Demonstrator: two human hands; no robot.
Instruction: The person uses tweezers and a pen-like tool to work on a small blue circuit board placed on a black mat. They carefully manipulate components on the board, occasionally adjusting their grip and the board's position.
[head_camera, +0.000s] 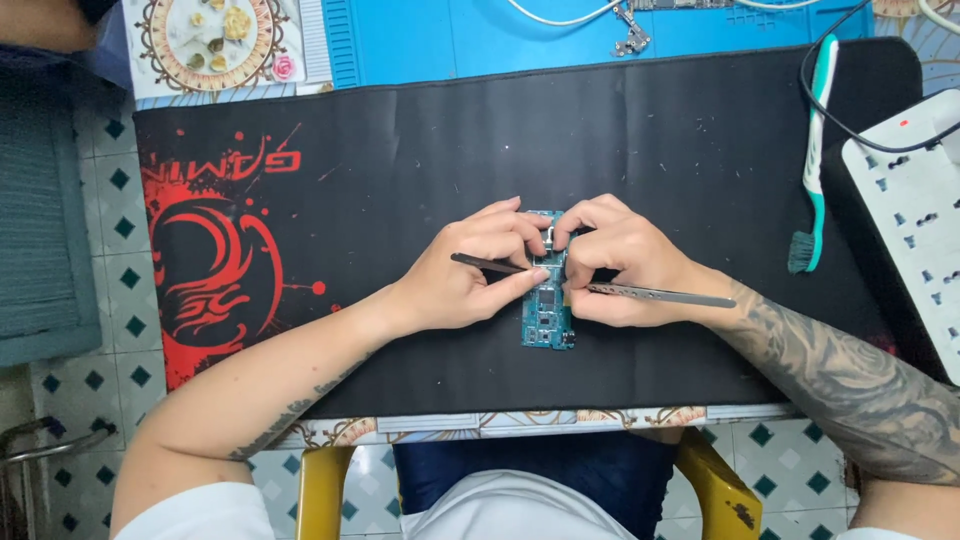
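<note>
A small blue-green circuit board lies upright in the middle of a black desk mat. My left hand rests on the board's left side and holds a dark thin tool that points at the board. My right hand presses on the board's upper right and grips a flat metal tool with holes, whose handle sticks out to the right. Both thumbs and forefingers meet over the board's top, hiding that part.
A teal and white toothbrush and a white power strip lie at the right with a black cable. A blue work mat with metal parts lies behind. A patterned plate sits at the back left. A yellow chair shows below.
</note>
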